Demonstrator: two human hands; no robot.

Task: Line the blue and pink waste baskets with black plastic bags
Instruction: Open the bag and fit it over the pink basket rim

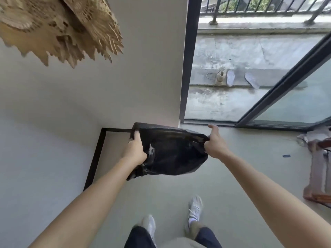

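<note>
Both hands have a closed grip on the black plastic bag [172, 154], which hangs in the air at the middle of the frame. The left hand [135, 153] pinches the bag's left edge with a finger hooked up over the rim, while the right hand [215, 144] clamps the right edge with its thumb raised. Holding the two sides apart like this looks meant to spread the mouth open so it can go over a basket rim. The body of the bag sags below the hands, crumpled and shiny.

Neither the blue nor the pink waste basket shows anywhere in the frame, so lining has, by my judgement, not yet begun for this bag.

Bare floor [241, 167] lies under and to the right of the bag, giving free room to swing it. To the left a wall [53, 104] with a dark skirting edge stands close behind the left hand. An open glass door [286, 90] at upper right leads onto a balcony. Some clutter [317, 158] sits at the right edge, well apart from the bag. White shoes [195, 210] show at the bottom.
</note>
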